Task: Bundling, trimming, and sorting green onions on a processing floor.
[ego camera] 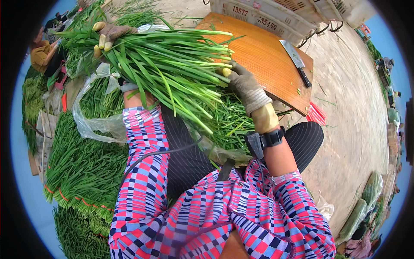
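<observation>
My left hand [111, 37], in a dirty work glove with pale fingertips, grips a large loose bunch of green garlic chives [168, 61] near its leafy end. At the pale stem ends, my right hand [241, 77] wears a similar glove; its fingers touch the stems, and whether they pinch any is hidden. Beyond it stands a wooden board [255, 55] with a cleaver [296, 60] lying on its right part. Cut green bits [233, 119] lie in a plastic bag between my legs.
Stacked chive bundles with orange ties [87, 171] lie at the left, near an open clear plastic bag [93, 126]. White plastic crates [258, 19] stand behind the board. Red plastic strips [316, 113] lie by its right corner. A person [42, 55] sits at the far left.
</observation>
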`<state>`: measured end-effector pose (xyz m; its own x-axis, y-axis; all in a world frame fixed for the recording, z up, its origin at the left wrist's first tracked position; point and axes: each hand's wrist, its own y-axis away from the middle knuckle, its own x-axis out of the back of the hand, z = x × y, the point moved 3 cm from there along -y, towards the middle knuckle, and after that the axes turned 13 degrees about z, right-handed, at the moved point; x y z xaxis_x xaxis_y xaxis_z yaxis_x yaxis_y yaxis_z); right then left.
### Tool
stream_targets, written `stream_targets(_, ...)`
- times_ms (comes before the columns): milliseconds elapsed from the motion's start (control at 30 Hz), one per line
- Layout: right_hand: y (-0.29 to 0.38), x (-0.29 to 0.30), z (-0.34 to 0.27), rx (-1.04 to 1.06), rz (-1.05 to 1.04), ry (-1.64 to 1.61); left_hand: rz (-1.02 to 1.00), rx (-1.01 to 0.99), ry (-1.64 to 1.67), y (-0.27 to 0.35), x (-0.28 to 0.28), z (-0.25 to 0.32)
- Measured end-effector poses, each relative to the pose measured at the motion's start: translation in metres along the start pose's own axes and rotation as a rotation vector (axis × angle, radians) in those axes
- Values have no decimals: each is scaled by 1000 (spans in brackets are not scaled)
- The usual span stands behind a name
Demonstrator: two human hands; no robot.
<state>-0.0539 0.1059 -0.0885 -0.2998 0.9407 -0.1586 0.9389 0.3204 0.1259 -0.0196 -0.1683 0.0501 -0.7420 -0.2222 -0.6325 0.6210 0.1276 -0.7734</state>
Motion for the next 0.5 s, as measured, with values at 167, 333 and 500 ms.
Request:
stream_targets(167,12,-29,-9,-59,-108,-293,52,45,3,3,4,3)
stream_targets(333,18,-24,-4,-92,-156,-574,55,-28,-188,3,20,22)
stream_targets(500,31,-14,7,-186,-152,-463,31,29,-124,4,11,5)
